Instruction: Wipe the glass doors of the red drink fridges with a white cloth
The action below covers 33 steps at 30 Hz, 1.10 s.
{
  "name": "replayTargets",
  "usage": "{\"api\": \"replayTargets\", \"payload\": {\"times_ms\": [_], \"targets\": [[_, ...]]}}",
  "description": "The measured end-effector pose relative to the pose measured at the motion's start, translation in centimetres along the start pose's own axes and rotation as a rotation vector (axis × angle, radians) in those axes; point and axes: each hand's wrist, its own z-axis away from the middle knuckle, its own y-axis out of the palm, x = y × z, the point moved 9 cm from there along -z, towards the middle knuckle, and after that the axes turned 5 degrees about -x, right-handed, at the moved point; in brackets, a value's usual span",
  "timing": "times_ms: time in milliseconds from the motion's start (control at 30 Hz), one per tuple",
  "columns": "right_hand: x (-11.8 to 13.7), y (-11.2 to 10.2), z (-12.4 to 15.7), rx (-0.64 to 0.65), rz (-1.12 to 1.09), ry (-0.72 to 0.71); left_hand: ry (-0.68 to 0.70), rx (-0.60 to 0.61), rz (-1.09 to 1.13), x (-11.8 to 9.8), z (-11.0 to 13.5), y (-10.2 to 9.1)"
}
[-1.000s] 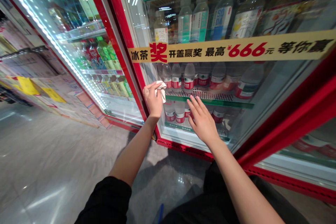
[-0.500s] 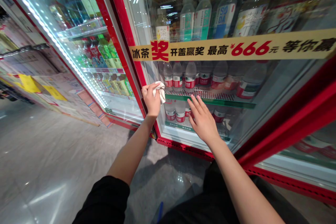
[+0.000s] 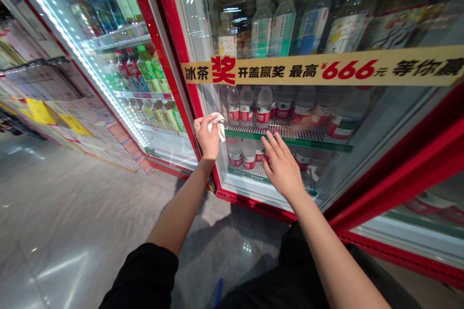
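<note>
My left hand [image 3: 205,136] is closed around a small white cloth [image 3: 217,122] and presses it against the glass door [image 3: 311,164] of a red-framed drinks fridge, near the door's left edge. My right hand [image 3: 282,165] lies flat on the same glass lower down, fingers spread and holding nothing. Behind the glass stand rows of water bottles [image 3: 263,107] with red labels on a green-edged wire shelf [image 3: 290,134]. A yellow banner sticker [image 3: 326,68] with red and black print runs across the door.
A second fridge door [image 3: 119,67] to the left stands lit, with green and coloured drink bottles on its shelves. Taller bottles [image 3: 282,29] fill the shelf above the banner. Grey polished floor [image 3: 72,231] stretches left, with stacked boxes [image 3: 79,116] along the wall.
My left hand with the cloth has slid slightly left and down on the glass. My right hand has stayed flat in almost the same place.
</note>
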Motion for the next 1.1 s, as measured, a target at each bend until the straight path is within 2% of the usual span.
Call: {"api": "replayTargets", "payload": {"times_ms": [133,267,367,433,567,667,767,867,1000,1100], "targets": [[0.4,0.1,-0.4,-0.006,-0.008,-0.037,0.087,-0.017,0.041,-2.1,-1.6,0.5],[0.8,0.4,-0.8,-0.013,-0.012,-0.059,0.170,0.065,0.029,-3.2,-0.6,1.2],[0.8,0.6,-0.9,-0.003,-0.020,-0.055,0.151,0.128,-0.005,-2.0,0.7,1.1],[0.7,0.8,-0.9,0.005,-0.027,-0.053,0.105,0.118,-0.025,-0.6,0.9,0.6],[0.6,0.8,-0.8,0.007,-0.023,-0.049,-0.015,-0.043,-0.049,1.4,-0.5,-0.8],[0.5,0.9,-0.8,0.009,-0.018,-0.042,-0.038,-0.131,-0.056,1.3,-2.0,-0.9],[0.5,0.9,-0.8,0.011,-0.014,-0.044,-0.015,-0.104,-0.026,0.5,-2.4,-0.1],[0.5,0.8,-0.8,0.011,-0.003,-0.047,0.002,-0.041,0.002,0.5,-1.5,0.2],[0.5,0.8,-0.8,0.015,-0.004,-0.048,0.009,0.021,-0.032,2.0,0.3,-0.6],[0.6,0.8,-0.7,0.012,-0.003,-0.050,-0.006,0.005,-0.071,3.2,0.6,-1.4]]}}
